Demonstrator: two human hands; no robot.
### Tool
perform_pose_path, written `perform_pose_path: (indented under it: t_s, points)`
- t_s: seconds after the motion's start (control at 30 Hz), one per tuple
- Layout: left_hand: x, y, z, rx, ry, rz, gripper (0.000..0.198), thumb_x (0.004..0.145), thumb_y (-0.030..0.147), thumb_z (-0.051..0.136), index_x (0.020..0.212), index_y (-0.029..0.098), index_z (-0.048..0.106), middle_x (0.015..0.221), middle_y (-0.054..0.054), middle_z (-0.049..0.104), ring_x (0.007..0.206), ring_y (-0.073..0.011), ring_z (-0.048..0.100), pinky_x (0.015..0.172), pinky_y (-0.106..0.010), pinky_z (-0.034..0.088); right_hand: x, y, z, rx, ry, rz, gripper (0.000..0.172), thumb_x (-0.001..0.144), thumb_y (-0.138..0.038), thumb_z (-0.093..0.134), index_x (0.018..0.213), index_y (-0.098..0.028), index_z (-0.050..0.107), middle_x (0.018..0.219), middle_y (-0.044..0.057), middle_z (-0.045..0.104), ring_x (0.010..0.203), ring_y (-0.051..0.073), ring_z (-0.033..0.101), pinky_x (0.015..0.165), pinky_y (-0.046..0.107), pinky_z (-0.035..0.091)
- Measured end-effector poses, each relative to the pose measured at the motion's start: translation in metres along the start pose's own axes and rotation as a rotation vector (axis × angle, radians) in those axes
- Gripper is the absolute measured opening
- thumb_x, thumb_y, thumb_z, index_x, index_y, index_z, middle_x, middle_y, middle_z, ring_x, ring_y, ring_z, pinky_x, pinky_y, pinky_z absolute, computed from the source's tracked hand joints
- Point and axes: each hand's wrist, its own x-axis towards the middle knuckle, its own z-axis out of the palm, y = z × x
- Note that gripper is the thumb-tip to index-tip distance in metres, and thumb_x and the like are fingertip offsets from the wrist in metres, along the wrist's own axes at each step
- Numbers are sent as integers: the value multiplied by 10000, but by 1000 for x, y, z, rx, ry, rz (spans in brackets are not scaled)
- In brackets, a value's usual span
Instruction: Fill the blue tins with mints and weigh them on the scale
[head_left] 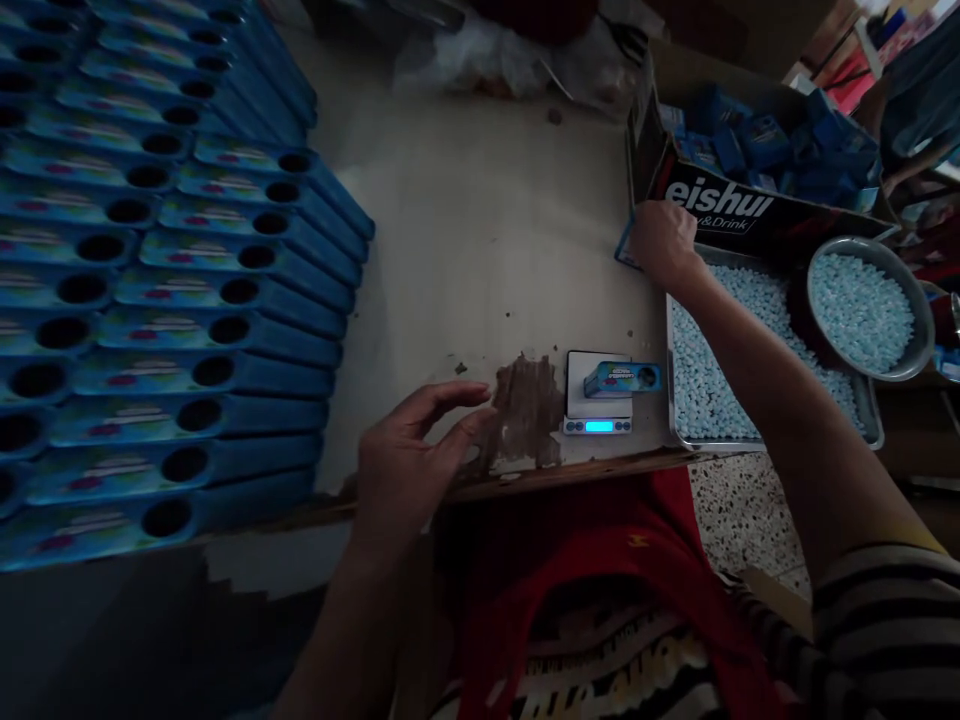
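My left hand [411, 450] hovers over the near edge of the table, thumb and fingers apart, with nothing between them. At the front left corner of the carton, my right hand [664, 245] is closed on a small blue box [627, 248], most of which the hand hides. A small digital scale [577, 400] with a lit blue display stands between my two hands, near the table's front edge. On its plate lies a blue printed box [619, 378] with a dark round opening at its right end.
Rows of blue boxes [262, 330] with round openings fill the left side. A metal tray [671, 400] of pale blue pellets stands right, with a round metal bowl [926, 320] of the same. Behind it, a black carton [795, 222] holds blue boxes. Plastic bags [510, 65] lie behind.
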Motion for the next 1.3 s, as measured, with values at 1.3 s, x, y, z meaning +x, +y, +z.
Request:
perform_pose_path:
  t_s: [1.3]
  points:
    - [-18,58,11,84,-30,222,440,726,353,970,1118,259,794,1054,11,817,933,-242,774,833,-318,624,-235,-71,-59,647,-151,-53,58,909,-280,776,856,-286,753,1016,29,681,826,205,628,777,330,422]
